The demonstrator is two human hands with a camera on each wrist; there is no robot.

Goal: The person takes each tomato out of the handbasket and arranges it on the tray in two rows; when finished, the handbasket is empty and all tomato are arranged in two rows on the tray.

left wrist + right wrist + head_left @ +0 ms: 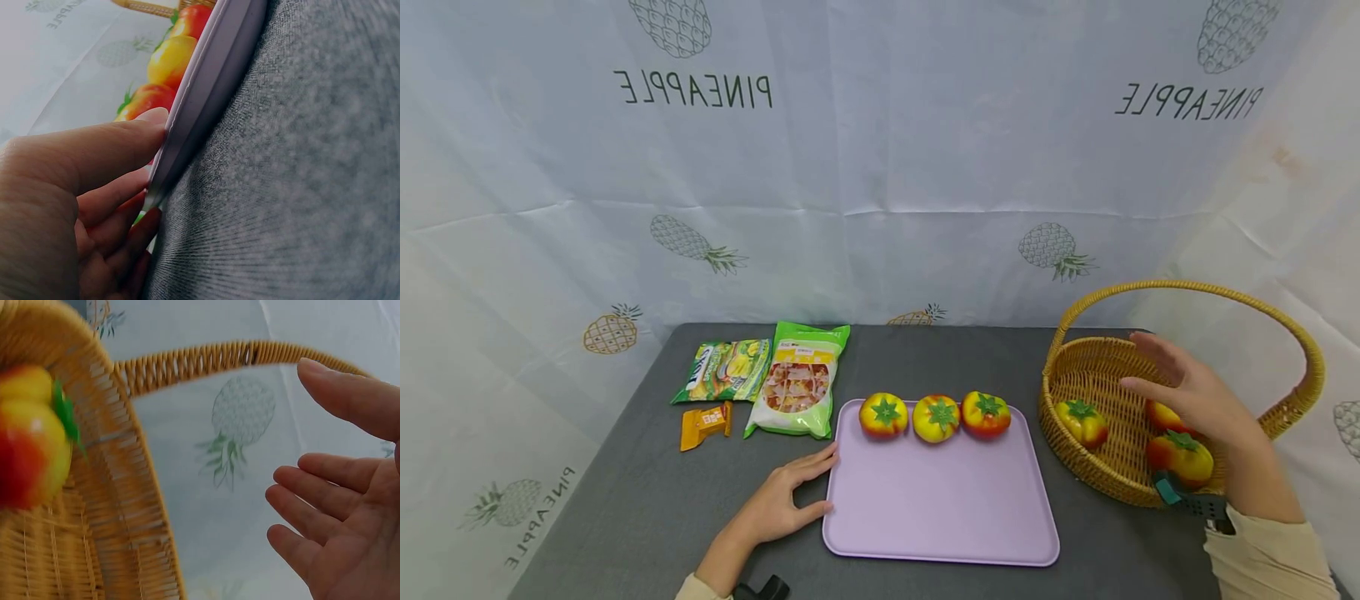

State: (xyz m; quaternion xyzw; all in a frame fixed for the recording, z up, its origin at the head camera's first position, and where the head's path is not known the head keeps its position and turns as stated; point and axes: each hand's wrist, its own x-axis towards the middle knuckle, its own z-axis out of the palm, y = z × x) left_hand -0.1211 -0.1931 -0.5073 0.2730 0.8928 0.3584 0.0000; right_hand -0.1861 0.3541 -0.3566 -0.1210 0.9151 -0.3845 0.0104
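Observation:
My left hand (781, 502) lies at the left edge of a lilac tray (940, 504), its thumb and fingertips touching the rim. In the left wrist view, the thumb (106, 147) rests against that rim with the fingers extended below. Three red-and-yellow persimmon-like fruits with green leafy tops, the middle one (936, 419) among them, sit along the tray's far side. Over a wicker basket (1063, 446) on the right, my right hand (1206, 404) hovers with spread fingers, holding nothing. Inside the basket are a fruit on the left (1082, 423) and two on the right, partly hidden by hand and wrist.
Left of the tray lie a green-and-white food bag (797, 383), a green packet (726, 371) and a small orange wrapped item (705, 425). The basket's tall handle (1180, 285) arches above the right arm. A pineapple-print cloth (880, 167) hangs behind the dark table (617, 500).

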